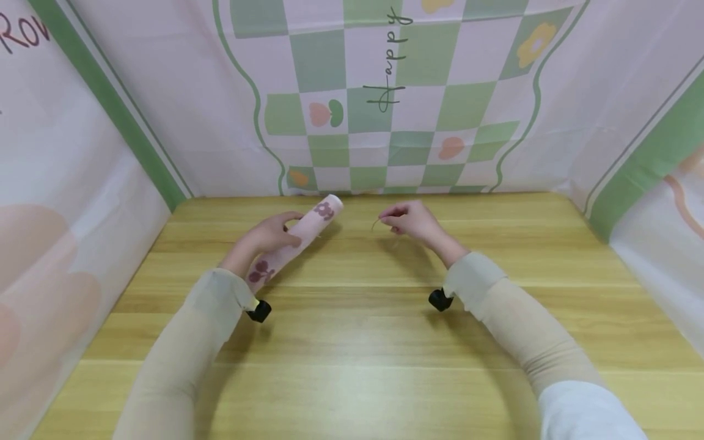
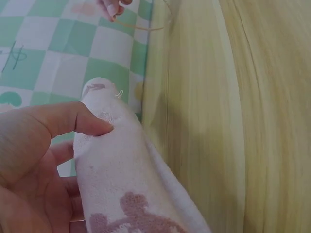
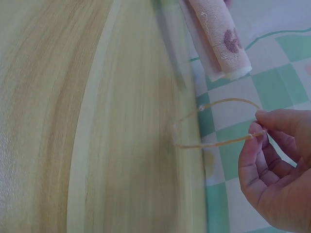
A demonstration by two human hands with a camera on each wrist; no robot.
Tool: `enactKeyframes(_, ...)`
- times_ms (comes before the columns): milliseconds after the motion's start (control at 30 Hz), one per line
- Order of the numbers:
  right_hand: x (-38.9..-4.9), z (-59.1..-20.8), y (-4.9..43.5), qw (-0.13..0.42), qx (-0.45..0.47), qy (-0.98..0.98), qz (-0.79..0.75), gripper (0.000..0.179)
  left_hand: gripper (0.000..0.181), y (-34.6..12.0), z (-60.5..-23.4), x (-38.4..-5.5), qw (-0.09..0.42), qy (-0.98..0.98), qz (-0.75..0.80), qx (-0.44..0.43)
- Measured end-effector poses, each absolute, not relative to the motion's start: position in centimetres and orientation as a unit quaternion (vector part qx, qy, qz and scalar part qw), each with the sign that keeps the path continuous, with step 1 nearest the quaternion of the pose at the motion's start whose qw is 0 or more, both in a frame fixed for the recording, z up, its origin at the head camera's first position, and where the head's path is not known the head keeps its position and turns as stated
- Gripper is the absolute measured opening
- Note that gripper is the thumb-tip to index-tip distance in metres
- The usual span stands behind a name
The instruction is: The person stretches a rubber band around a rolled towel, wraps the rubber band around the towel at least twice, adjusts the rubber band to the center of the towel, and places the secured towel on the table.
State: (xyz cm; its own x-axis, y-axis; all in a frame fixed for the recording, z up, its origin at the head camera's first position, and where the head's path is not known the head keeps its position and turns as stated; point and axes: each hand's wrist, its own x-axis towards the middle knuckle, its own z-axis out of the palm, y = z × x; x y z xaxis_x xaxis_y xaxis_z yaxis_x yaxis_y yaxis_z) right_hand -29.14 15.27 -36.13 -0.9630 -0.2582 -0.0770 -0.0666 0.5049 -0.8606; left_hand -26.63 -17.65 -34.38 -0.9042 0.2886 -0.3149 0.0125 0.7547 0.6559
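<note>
A pink towel (image 1: 286, 249) with darker flower prints is rolled into a long tube and slants over the far left part of the table. My left hand (image 1: 272, 234) grips the roll near its middle; the thumb lies across the top in the left wrist view, with fingers at its far side. Loose white threads show on the fabric near the thumb. To the right, my right hand (image 1: 409, 220) pinches a thin yellowish rubber band (image 3: 223, 143) between thumb and fingertips. The band hangs out in an open loop, apart from the towel.
The wooden table (image 1: 357, 342) stretches in front of me. Behind it hangs a green-and-white checked cloth (image 1: 368, 150), and pale printed cloth (image 1: 71, 183) walls in both sides. A small black camera (image 1: 260, 311) sits at each wrist.
</note>
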Motion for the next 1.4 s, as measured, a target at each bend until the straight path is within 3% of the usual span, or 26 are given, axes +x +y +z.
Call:
enactKeyframes(800,-29.4,-35.7,15.0,0.035,-0.065,0.863,-0.5,0.025,0.062,-15.6,-33.6,-25.5,0.193,0.925,0.285,0.16)
enactKeyframes(1400,-29.3,-35.7,13.9,0.038,-0.07,0.855,-0.513,0.023,0.055,-14.4,-33.3,-24.6,0.219,0.916,0.273,0.198)
